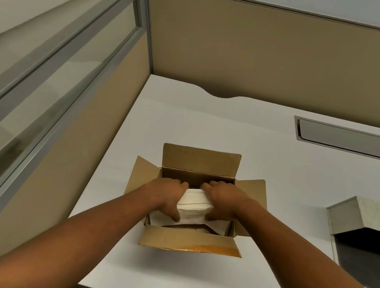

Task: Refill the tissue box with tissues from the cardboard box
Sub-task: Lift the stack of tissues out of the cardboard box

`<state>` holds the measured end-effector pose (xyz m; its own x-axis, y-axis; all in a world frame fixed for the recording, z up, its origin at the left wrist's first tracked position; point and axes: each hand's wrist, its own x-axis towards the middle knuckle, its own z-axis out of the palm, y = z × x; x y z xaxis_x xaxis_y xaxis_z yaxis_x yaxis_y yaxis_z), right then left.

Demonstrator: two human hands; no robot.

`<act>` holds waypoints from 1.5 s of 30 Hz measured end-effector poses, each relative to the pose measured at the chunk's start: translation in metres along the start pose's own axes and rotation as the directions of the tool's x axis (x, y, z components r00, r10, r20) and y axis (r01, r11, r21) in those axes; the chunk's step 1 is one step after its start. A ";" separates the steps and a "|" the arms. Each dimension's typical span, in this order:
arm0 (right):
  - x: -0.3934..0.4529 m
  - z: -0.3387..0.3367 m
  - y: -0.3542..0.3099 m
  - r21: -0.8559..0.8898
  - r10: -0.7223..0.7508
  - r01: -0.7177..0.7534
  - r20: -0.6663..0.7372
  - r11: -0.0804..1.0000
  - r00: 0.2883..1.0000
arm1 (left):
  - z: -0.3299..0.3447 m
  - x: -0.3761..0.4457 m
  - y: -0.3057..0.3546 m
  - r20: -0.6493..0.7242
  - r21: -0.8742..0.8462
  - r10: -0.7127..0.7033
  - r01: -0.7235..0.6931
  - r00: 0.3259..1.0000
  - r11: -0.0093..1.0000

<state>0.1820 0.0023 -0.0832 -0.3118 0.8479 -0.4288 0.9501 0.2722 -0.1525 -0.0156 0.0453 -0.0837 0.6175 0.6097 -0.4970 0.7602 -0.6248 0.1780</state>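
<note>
A brown cardboard box [199, 162] stands open on the white desk, its four flaps spread outward. A white stack of tissues [195, 203] is partly raised inside it. My left hand [167, 194] grips the stack's left end and my right hand [221, 200] grips its right end, fingers over the far edge and thumbs on the near side. More white tissue lies lower in the box beneath the stack. At the right edge of the view sits the tissue box [369, 224], silver with a dark opening, its lid tilted up.
The white desk [291, 176] is bounded by tan partition panels [274, 57] behind and on the left, the left one topped with glass. A grey recessed cable hatch [355, 141] lies at the back right. My knee shows at the bottom edge.
</note>
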 end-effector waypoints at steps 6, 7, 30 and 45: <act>-0.012 -0.003 0.005 0.093 0.007 -0.002 -0.057 0.996 0.998 | -0.014 -0.009 0.000 -0.050 -0.081 0.034 -0.038 0.998 0.996; -0.014 -0.004 0.007 0.096 0.003 0.004 -0.066 0.995 0.998 | -0.015 -0.011 0.000 -0.066 -0.099 0.045 -0.052 0.997 0.994; -0.041 -0.035 -0.001 0.150 -0.097 0.137 -0.249 0.979 0.964 | -0.040 -0.061 -0.021 -0.194 -0.376 0.071 -0.141 0.978 0.916; -0.103 -0.100 -0.015 0.542 0.120 0.030 -0.239 0.840 0.964 | -0.048 -0.100 -0.020 -0.339 -0.940 -0.237 -0.318 0.910 0.126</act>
<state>0.2017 -0.0438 0.0522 -0.1834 0.9584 -0.2188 0.7820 0.0074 -0.6232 -0.0830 0.0201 0.0029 0.4509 0.8684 -0.2063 0.0895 0.1860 0.9785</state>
